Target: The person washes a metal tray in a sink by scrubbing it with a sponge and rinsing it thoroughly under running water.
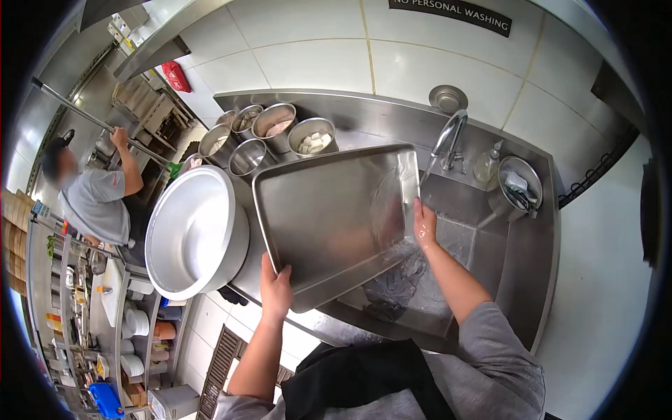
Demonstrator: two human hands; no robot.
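A large rectangular metal tray (329,210) is held tilted over the left part of the sink (479,245). My left hand (276,283) grips its lower left corner, and my right hand (424,222) holds its right edge, with the fingers partly hidden behind the rim. Water runs from the curved faucet (451,133) close to the tray's right side and my right hand. Beneath the tray's lower right edge, water and something dark and crumpled-looking (395,283) show in the basin; I cannot make out what it is.
Left of the tray stands a big round metal basin (192,231). Several metal pots (275,124) with food line the back counter. A soap bottle (486,165) and a metal container (519,185) are right of the faucet. A co-worker (98,196) holds a pole at far left.
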